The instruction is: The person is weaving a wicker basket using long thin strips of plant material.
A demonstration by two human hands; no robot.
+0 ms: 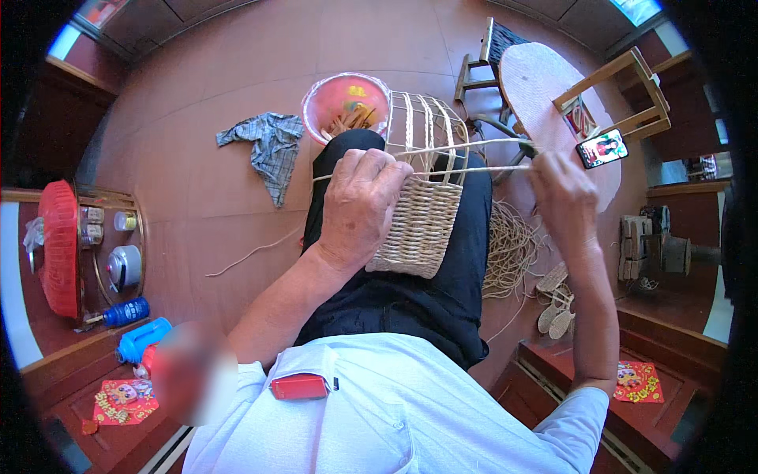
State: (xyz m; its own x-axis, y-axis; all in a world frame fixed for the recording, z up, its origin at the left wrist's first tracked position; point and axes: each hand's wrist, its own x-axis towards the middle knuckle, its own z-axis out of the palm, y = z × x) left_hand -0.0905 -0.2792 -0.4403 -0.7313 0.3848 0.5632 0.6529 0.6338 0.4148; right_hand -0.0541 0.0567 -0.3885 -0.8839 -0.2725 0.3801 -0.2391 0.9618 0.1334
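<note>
A half-woven basket (416, 225) of pale straw cord rests across my lap, its lower part closely woven and its upper frame of bare wires and cords still showing gaps. My left hand (362, 197) is closed at the basket's left edge, fingers bent over the cord there. Out to the right, my right hand (562, 186) pinches a length of cord (482, 169), drawn taut in two strands from the basket. The fingertips of the left hand are partly hidden behind its knuckles.
A pink basin (345, 103) with scraps stands beyond my knee. Loose cord (512, 251) lies coiled on the floor at right, near woven slippers (557, 312). A round table (545, 87) carries a phone (602, 148). A checked shirt (268, 146) lies on the floor.
</note>
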